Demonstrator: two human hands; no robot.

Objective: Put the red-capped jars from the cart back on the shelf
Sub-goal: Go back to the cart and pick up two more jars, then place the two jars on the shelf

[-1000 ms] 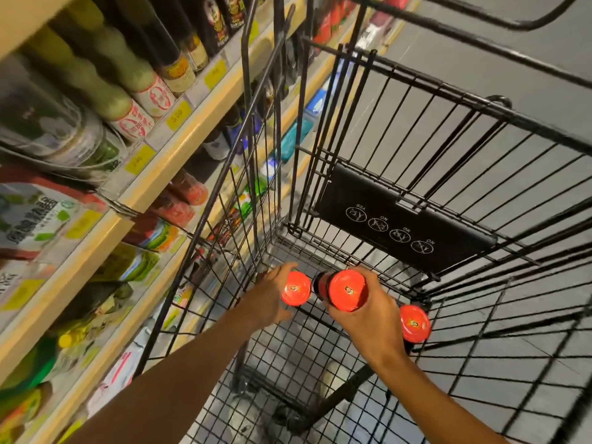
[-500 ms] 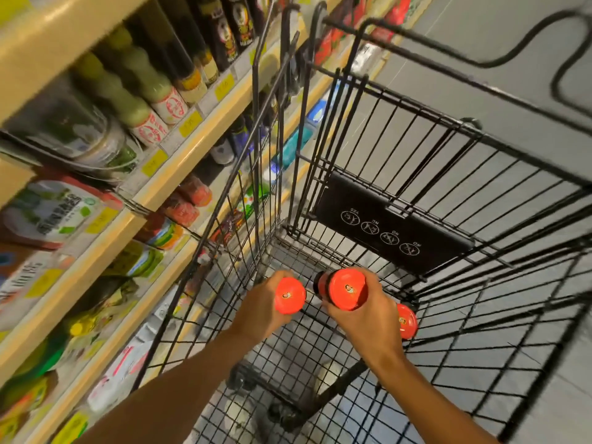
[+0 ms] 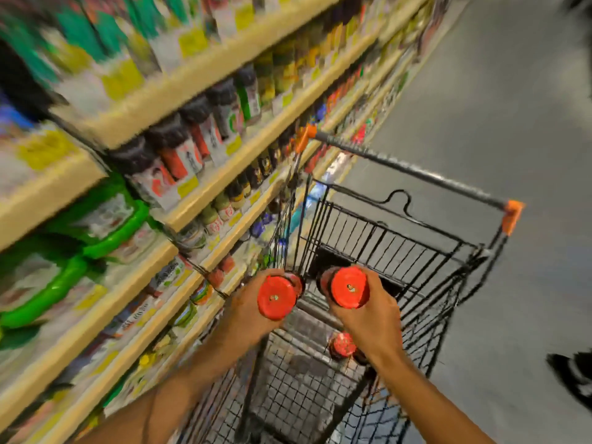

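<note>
Each of my hands holds a dark jar with a round red cap, lifted above the black wire cart (image 3: 416, 251). My left hand (image 3: 246, 312) grips one red-capped jar (image 3: 277, 298) near the cart's left side. My right hand (image 3: 368, 318) grips a second red-capped jar (image 3: 349, 287) just to its right. A third red-capped jar (image 3: 343, 345) stands low on the cart's mesh floor, below my right hand. The wooden shelf (image 3: 205, 184) runs along the left, blurred by motion.
The shelves hold dark bottles (image 3: 166, 155), green-lidded tubs (image 3: 105, 225) and yellow price tags. The cart's grey handle (image 3: 410, 169) with orange ends crosses the far side. Grey floor (image 3: 512, 107) lies to the right, with a dark shoe (image 3: 573, 376) at the right edge.
Both hands have risen out of the cart basket with their jars. The view has swung up and left toward the shelves, now blurred. The third jar stays on the cart floor.
</note>
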